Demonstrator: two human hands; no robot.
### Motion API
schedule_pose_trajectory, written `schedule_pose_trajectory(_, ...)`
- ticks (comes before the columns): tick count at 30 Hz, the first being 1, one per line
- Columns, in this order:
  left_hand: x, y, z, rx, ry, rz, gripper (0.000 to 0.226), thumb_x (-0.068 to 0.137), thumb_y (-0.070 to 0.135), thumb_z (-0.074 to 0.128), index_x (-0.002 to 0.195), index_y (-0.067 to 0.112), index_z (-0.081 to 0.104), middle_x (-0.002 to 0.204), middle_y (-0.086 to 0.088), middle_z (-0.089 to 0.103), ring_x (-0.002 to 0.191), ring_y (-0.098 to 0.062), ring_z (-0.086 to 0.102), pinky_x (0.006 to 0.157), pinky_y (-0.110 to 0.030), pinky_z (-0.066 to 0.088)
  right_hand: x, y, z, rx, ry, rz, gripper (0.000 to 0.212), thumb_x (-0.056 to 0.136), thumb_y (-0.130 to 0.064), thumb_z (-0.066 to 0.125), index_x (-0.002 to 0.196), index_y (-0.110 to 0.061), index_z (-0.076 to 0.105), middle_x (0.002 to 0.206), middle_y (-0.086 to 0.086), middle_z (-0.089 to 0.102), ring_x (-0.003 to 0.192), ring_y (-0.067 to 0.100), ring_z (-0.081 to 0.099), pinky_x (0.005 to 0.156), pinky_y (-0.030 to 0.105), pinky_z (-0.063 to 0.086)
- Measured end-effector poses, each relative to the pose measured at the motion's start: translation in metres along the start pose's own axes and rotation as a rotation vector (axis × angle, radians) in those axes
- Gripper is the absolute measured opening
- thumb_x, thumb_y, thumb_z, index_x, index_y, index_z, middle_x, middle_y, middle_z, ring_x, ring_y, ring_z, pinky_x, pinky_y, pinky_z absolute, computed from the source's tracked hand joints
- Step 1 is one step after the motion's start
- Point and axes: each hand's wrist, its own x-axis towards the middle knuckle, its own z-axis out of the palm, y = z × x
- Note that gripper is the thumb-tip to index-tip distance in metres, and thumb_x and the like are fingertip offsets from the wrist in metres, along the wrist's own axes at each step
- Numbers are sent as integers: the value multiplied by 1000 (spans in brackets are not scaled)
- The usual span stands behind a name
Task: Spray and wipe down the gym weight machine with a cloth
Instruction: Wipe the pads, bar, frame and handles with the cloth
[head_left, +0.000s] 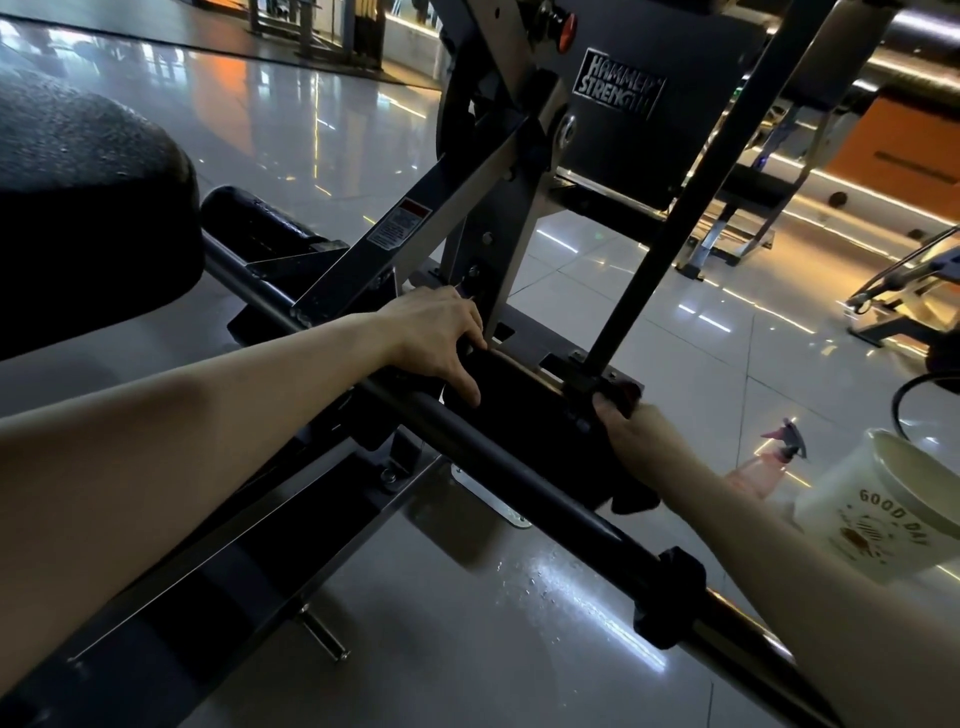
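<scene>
Bare left forearm (208, 415), bare right forearm (779, 545), slim wrists, left hand (436, 335) and right hand (641, 434) ungloved, dimly lit

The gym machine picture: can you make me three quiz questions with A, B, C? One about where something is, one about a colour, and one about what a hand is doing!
1. Where is the spray bottle?
A. on the seat pad
B. on the floor
C. in a hand

2. What colour is the cloth?
A. black
B. yellow
C. white

3. What is the right hand doing?
A. hanging empty
B. gripping the cloth
C. holding a cup

Answers:
1 B, it sits low beside the white bucket.
2 A, it looks as dark as the frame.
3 B, its fingers curl round the cloth's end.
</scene>
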Motion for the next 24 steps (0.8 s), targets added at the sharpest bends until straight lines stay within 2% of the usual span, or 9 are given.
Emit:
schedule_pose_trajectory(4, 2, 0, 5, -7, 35, -32, 95, 43, 97, 62, 122, 45, 67, 135, 17, 53, 125, -14, 49, 105, -45, 43, 6, -63, 27, -298, 55, -224, 43, 105, -45, 41, 119, -9, 60, 105, 16, 64, 100, 36, 64, 84, 39, 49)
schedule_pose_trajectory(7, -1, 1, 5, -30, 99, -52, 76, 53, 86, 72, 110, 37, 69, 116, 10, 58, 108, -17, 57, 95, -40, 49, 27, -119, 50, -5, -97, -212, 48, 100, -49, 40, 125, -14, 62, 117, 12, 67, 89, 26, 62, 89, 42, 49)
schedule_pose_trajectory(9, -3, 2, 4, -50, 120, -82, 80, 54, 78, 81, 115, 29, 66, 108, 5, 55, 101, -18, 58, 93, -39, 51, 33, -143, 59, 289, -156, -163, 60, 93, -61, 44, 126, -15, 62, 122, 10, 67, 100, 27, 64, 99, 45, 49)
schedule_pose_trajectory(10, -2, 2, 4, -38, 124, -88, 84, 51, 80, 81, 114, 27, 67, 108, 3, 57, 102, -19, 59, 94, -39, 51, 33, -147, 61, 299, -149, -181, 61, 93, -64, 44, 124, -14, 62, 122, 10, 67, 106, 29, 64, 101, 47, 49)
schedule_pose_trajectory(13, 0, 2, 5, -5, 71, -76, 82, 47, 89, 64, 104, 31, 72, 116, 8, 60, 109, -19, 57, 99, -41, 49, 32, -126, 58, -1, -75, -366, 32, 104, -45, 44, 106, -19, 62, 113, 12, 68, 104, 31, 65, 93, 42, 51)
schedule_pose_trajectory(15, 1, 0, 6, 2, 74, -46, 87, 44, 94, 58, 108, 38, 73, 127, 18, 58, 116, -16, 54, 103, -42, 46, 30, -99, 49, -196, -7, -458, 28, 104, -32, 45, 117, -18, 66, 115, 10, 69, 105, 31, 65, 87, 38, 50)
schedule_pose_trajectory(19, -3, 3, 1, 19, 64, -5, 91, 50, 92, 68, 124, 40, 69, 138, 20, 54, 125, -12, 48, 106, -39, 41, 7, -46, 15, -280, 62, -435, 27, 106, -27, 45, 118, -13, 65, 96, 8, 69, 94, 33, 65, 75, 36, 47)
schedule_pose_trajectory(21, -5, 5, -2, 21, 48, 10, 88, 56, 88, 71, 128, 38, 68, 141, 19, 52, 129, -11, 45, 108, -40, 39, -8, -20, -2, -299, 63, -380, 24, 107, -25, 45, 114, -12, 64, 76, -4, 56, 73, 23, 59, 62, 31, 39)
schedule_pose_trajectory(24, -9, 7, -5, 22, 28, 12, 86, 60, 84, 73, 131, 36, 66, 144, 17, 51, 133, -11, 43, 111, -44, 36, -15, 1, -13, -306, 58, -343, 21, 107, -24, 44, 107, -11, 61, 73, -6, 54, 64, 12, 53, 56, 29, 40)
